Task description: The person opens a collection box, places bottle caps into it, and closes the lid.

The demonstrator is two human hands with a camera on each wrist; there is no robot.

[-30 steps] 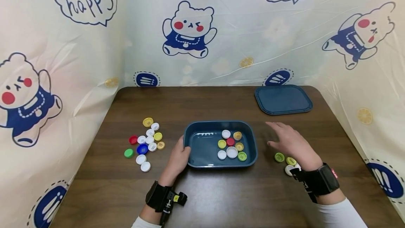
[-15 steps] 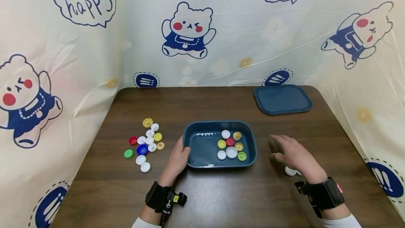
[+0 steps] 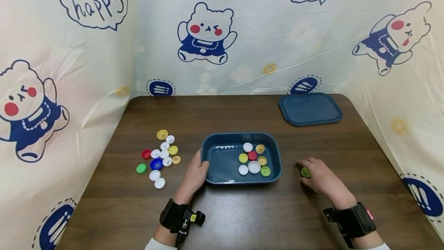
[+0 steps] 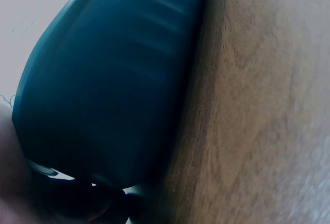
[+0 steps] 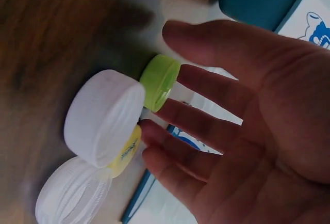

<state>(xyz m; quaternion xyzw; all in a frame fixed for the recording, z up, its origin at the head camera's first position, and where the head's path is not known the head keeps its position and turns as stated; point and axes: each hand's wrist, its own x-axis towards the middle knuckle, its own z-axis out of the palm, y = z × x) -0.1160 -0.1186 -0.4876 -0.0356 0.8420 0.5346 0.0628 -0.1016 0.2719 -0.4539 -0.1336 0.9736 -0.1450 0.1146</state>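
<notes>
My left hand (image 3: 196,173) grips the left wall of a dark blue plastic box (image 3: 218,157), its thumb over the rim. That box wall (image 4: 113,79) fills much of the left wrist view. Several bottle caps, such as a large white one (image 3: 254,167) and a red one (image 3: 252,155), lie in the box's right half. Right of the box, my right hand (image 3: 324,180) is spread low around a green bottle cap (image 3: 305,172). In the right wrist view, the thumb stands apart from this green cap (image 5: 160,82), with fingers behind it. Beside it are white (image 5: 103,118), yellow (image 5: 125,154) and clear (image 5: 75,193) caps.
A loose group of bottle caps, including a blue one (image 3: 156,163) and a green one (image 3: 141,168), lies on the wooden table (image 3: 236,211) left of the box. At the back right lies a flat blue lid (image 3: 310,109). A printed cloth (image 3: 256,30) surrounds the table.
My right hand has moved nearer and lower over the right-hand caps, and its fingers have closed in around the green cap. The left hand and the box have stayed in place.
</notes>
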